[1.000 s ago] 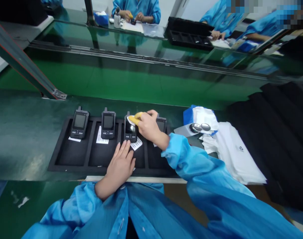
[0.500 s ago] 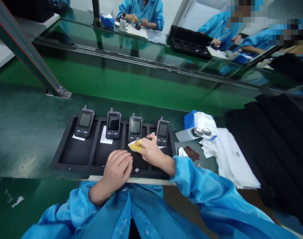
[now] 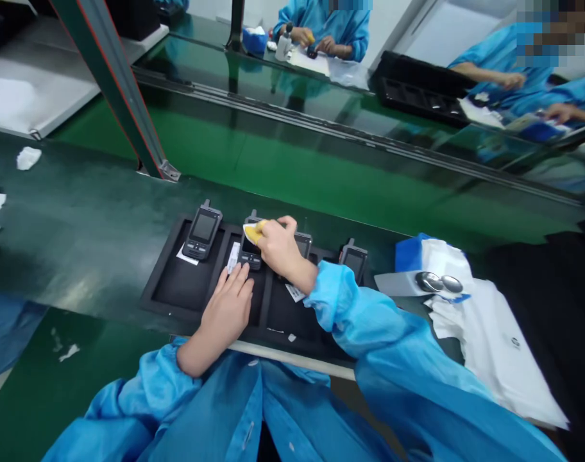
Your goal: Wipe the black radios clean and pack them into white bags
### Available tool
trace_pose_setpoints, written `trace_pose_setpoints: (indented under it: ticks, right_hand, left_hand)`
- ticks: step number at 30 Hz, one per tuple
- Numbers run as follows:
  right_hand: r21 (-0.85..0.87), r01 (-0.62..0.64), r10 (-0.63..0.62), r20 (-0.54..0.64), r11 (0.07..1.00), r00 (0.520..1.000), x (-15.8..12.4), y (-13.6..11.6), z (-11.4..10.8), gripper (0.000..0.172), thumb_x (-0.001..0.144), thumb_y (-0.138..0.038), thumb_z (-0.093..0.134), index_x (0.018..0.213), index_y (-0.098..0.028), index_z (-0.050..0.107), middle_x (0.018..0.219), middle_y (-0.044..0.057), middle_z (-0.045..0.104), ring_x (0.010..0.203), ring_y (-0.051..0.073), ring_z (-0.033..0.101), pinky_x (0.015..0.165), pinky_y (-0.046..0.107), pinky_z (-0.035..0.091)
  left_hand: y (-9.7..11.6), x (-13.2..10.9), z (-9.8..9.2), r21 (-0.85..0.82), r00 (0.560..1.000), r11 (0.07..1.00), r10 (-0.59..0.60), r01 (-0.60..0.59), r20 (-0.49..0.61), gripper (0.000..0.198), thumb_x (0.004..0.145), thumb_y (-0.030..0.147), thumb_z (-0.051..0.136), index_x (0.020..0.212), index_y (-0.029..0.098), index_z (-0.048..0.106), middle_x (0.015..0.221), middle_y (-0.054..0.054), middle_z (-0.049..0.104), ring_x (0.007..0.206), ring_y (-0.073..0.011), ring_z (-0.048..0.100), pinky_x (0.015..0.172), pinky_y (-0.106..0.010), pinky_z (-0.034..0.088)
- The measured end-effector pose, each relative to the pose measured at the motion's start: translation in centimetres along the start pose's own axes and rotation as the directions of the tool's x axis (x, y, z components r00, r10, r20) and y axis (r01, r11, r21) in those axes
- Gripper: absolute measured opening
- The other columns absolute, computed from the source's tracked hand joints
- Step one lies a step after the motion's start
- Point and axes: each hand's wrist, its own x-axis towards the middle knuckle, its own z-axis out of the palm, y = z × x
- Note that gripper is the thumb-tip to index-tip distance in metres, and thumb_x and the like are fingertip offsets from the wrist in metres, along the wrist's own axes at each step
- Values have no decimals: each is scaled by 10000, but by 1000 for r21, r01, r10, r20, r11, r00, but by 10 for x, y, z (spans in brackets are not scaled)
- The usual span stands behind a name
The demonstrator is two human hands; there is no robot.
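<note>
Several handheld radios with dark screens stand in a black foam tray [image 3: 186, 301], each in its own compartment. My right hand [image 3: 280, 247] wears yellow finger cots and pinches a white wipe [image 3: 253, 233] against the screen of the second radio [image 3: 250, 251], hiding its top. My left hand [image 3: 228, 313] lies open on the tray, its fingertips close to that radio's lower end. The first radio [image 3: 203, 231] stands uncovered to the left. Further right are the third radio [image 3: 302, 245] and the fourth radio [image 3: 355, 262]. Paper slips [image 3: 232, 258] lie beside the radios.
A green conveyor belt [image 3: 71, 256] carries white scraps at the left. A blue box [image 3: 410, 253], white wipes and round metal pieces [image 3: 439, 282] sit right of the tray, beside a white bag [image 3: 507, 359]. A steel post [image 3: 114, 83] rises behind; co-workers [image 3: 321, 25] sit across the line.
My right hand has moved from the tray's lower area up onto the radio left of the earlier one, wipe still pinched. My left hand has moved up the tray. The view has swung.
</note>
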Motion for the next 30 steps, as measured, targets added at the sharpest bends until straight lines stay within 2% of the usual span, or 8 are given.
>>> trace_pose_setpoints:
  ticks: [3, 5, 8, 12, 20, 22, 25, 30]
  right_hand:
    - [-5, 199, -199, -69, 980, 978, -19, -11, 4, 277, 935, -173, 433, 887, -211, 703, 784, 10, 612, 803, 140, 443, 861, 379, 161]
    - [-24, 254, -255, -121, 967, 960, -21, -9, 5, 271, 940, -190, 440, 880, -215, 703, 752, 0, 607, 790, 137, 441, 869, 380, 156]
    - [-82, 139, -150, -160, 987, 976, -7, 7, 4, 273, 938, -174, 442, 889, -223, 706, 796, 7, 629, 802, 138, 449, 878, 387, 134]
    - [-91, -19, 7, -132, 996, 991, 0, 24, 8, 307, 924, -127, 434, 821, -213, 711, 868, 22, 654, 826, 138, 467, 867, 391, 133]
    - [-10, 199, -200, -45, 980, 979, -53, -1, 9, 289, 934, -161, 421, 1035, -242, 679, 870, 9, 671, 808, 130, 474, 871, 382, 170]
    - [-47, 197, -200, -75, 979, 977, -46, 2, 6, 290, 939, -162, 418, 1006, -247, 687, 878, 7, 670, 814, 131, 475, 879, 386, 165]
    - [-120, 90, -105, -127, 989, 986, -19, 8, 3, 299, 944, -159, 409, 940, -230, 699, 879, 22, 662, 835, 141, 478, 885, 392, 160]
    - [-112, -65, 54, -96, 992, 994, 10, 15, 0, 288, 935, -150, 420, 925, -229, 697, 884, 32, 650, 862, 149, 477, 909, 402, 157]
  left_hand:
    - [0, -2, 2, -48, 999, 998, -31, 32, 27, 342, 905, 141, 364, 1128, 93, 618, 1325, -190, 564, 1290, -285, 485, 1085, -509, 380]
    - [0, -2, 3, -70, 998, 997, -43, 46, 43, 339, 908, 144, 364, 1133, 98, 614, 1336, -189, 556, 1305, -286, 468, 1089, -513, 375]
    - [0, -1, 2, -73, 998, 996, -40, 43, 47, 327, 910, 146, 369, 1117, 98, 617, 1363, -194, 528, 1308, -292, 464, 1082, -520, 383]
    - [1, 1, -1, -39, 999, 999, -32, 33, 34, 324, 905, 132, 364, 1097, 91, 621, 1348, -194, 541, 1281, -293, 494, 1059, -515, 415]
    - [2, 1, 0, -51, 999, 998, -39, 41, 31, 314, 915, 144, 357, 1077, 95, 622, 1340, -192, 549, 1283, -284, 494, 1063, -512, 412]
    - [1, 1, 0, -40, 1000, 999, -28, 28, 11, 310, 912, 140, 360, 1068, 90, 623, 1326, -197, 560, 1267, -288, 510, 1048, -507, 430]
    - [0, 1, 2, -19, 1000, 1000, -9, 8, -18, 310, 903, 123, 358, 1050, 92, 629, 1300, -196, 583, 1242, -287, 535, 1019, -491, 463]
    - [1, 1, 4, 5, 999, 999, -43, 43, -10, 319, 896, 105, 355, 1073, 111, 620, 1320, -183, 570, 1261, -268, 518, 1037, -497, 449]
